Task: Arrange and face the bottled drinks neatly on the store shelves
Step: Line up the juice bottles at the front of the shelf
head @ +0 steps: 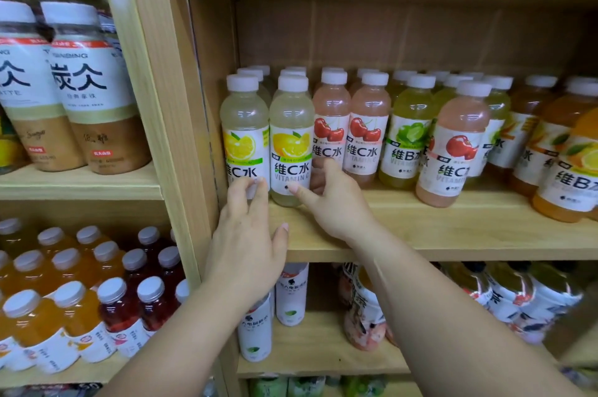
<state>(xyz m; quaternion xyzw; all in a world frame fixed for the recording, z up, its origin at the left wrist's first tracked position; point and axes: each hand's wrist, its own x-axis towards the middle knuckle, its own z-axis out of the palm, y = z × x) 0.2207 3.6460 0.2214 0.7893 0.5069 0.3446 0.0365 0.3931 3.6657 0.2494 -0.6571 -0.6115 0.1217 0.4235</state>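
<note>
Two pale lemon vitamin C bottles stand at the left end of the wooden shelf (pixel 420 234). My left hand (pixel 246 244) pinches the base of the leftmost lemon bottle (pixel 244 124) with its fingertips. My right hand (pixel 333 199) wraps around the lower part of the second lemon bottle (pixel 291 134), thumb on the front, fingers behind. Both lemon labels face forward. Pink cherry bottles (pixel 369 128) stand right of them, then green lime bottles (pixel 407 131). One pink apple bottle (pixel 453 144) stands forward of its row, and orange bottles (pixel 569 166) fill the right end.
A vertical wooden divider (pixel 168 137) borders the shelf on the left. Beyond it stand latte bottles (pixel 94 89) above and orange and red juice bottles (pixel 106 302) below. The lower shelf holds white bottles (pixel 255 328) and other labelled drinks. Bare shelf front lies near my right wrist.
</note>
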